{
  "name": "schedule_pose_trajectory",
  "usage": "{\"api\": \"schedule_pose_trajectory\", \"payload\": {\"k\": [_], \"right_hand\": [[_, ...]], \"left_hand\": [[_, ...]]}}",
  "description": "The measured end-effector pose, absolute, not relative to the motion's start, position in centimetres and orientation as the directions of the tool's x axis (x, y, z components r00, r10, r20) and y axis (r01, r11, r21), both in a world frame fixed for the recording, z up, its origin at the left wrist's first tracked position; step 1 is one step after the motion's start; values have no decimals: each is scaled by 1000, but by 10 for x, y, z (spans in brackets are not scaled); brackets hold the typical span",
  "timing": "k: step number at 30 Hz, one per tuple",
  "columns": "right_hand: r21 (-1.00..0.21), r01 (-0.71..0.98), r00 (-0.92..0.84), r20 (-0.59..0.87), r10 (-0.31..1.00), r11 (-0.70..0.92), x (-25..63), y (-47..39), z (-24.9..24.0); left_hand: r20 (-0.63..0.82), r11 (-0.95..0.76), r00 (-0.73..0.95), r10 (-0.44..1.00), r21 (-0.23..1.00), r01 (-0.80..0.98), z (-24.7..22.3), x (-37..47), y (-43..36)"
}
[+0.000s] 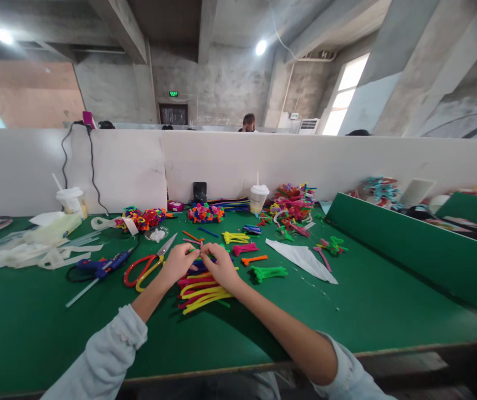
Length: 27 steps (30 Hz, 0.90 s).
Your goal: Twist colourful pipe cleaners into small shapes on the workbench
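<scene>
Between the closely pinched fingers of the left hand (179, 262) and the right hand (222, 266), a small pink stem (202, 244) is held about midway, its visible end pointed forward, beyond the yellow stems (207, 301) laid on the table (180, 350).

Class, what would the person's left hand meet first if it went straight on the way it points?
Most likely the right hand, just ahead of the left hand along its forward and rightward line; depth is unclear, so the two may be touching.
</scene>
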State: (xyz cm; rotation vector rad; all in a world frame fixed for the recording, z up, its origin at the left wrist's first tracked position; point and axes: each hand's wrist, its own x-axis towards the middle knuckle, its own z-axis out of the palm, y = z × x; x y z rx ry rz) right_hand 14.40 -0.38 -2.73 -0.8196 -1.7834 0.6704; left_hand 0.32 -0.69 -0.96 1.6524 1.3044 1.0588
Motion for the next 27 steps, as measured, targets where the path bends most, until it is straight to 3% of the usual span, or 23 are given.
{"api": "schedule_pose_trajectory", "payload": {"k": [2,5,9,17,27], "right_hand": [[-837,105,-236,504,831,537,142,-2,-28],[-939,-180,-229,329,916,293,138,-1,-31],[-932,-359,-271,152,951,47,135,-2,-33],[-950,-109,-245,310,919,292,142,5,-24],[-957,-198,-285,264,921,213,145,8,-24]], "left_hand": [[165,-196,121,979,927,321,-9,4,-7],[295,-313,106,950,870,382,-6,6,-9],[474,-456,85,876,758,467,-6,5,-10],[526,-472,15,851,751,462,-10,7,-11],[530,-520,108,841,737,432,-8,8,-13]]}}
